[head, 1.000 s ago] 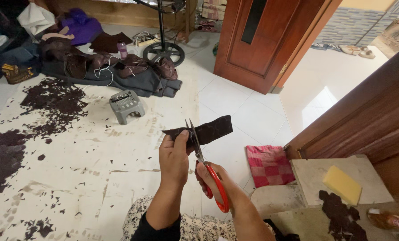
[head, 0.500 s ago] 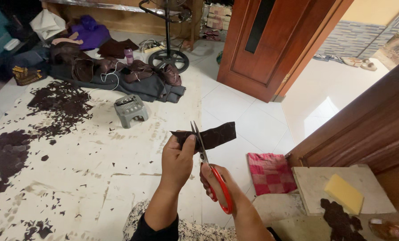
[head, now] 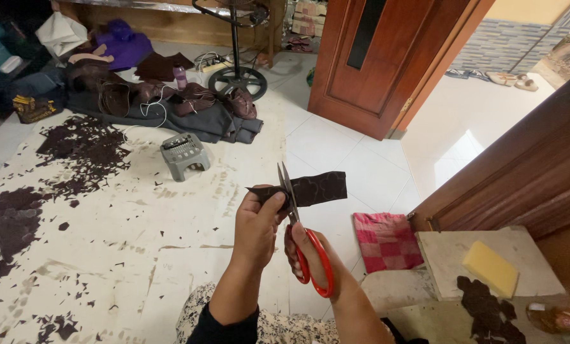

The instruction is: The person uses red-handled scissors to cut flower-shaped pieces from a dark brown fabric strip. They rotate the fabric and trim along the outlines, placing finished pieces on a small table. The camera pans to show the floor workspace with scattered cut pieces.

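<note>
Left hand (head: 257, 220) raised, pinching dark brown leather strip (head: 307, 189), right hand (head: 310, 251) gripping red-handled scissors (head: 301, 236), blades straddling strip, grey plastic step stool (head: 183, 153) beyond left hand

A home workroom: tiled floor (head: 361, 159) strewn with dark leather scraps (head: 81, 153).

Matt, textured dark leather-like strip (head: 310, 188), red plastic-handled metal scissors (head: 301, 236), glossy white floor tiles (head: 355, 159), polished wood door (head: 387, 57).

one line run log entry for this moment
left hand: pinches dark strip | right hand: red scissors, blades on strip | floor: scraps
</note>
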The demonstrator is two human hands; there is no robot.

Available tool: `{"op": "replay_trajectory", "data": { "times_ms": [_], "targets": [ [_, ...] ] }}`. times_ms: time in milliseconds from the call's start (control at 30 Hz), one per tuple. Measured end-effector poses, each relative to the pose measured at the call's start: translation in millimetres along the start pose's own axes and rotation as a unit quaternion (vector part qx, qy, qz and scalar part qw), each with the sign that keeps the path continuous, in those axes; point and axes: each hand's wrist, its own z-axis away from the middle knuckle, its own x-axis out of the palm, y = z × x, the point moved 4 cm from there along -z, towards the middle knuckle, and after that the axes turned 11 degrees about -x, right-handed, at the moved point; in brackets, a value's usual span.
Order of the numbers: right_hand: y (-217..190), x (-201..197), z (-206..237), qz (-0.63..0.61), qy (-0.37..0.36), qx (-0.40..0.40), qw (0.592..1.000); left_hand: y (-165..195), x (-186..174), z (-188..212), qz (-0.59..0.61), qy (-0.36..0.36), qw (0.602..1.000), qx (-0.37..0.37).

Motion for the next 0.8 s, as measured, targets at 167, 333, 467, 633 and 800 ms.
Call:
{"op": "replay_trajectory", "data": {
  "times_ms": [167,333,467,633,800],
  "targets": [
    [10,0,-3,-0.242,-0.058,0.057,0.967,-10,-4,-9,0.025,-0.008,0.999,-0.043],
    [1,-7,2,-0.318,-0.108,0.034,0.941,-12,-10,-16,0.030,0.026,0.998,-0.057],
    [-16,-23,7,-0.071,0.004,-0.049,0.996,5,-12,-14,-0.091,0.042,0.995,-0.011],
    [-47,-31,6,0.206,0.195,-0.247,0.927,21,0,0,-0.257,-0.008,0.966,-0.006],
    [-44,-23,-6,0.175,0.180,-0.236,0.939,21,21,12,-0.254,-0.067,0.964,-0.048]
  ]
}}
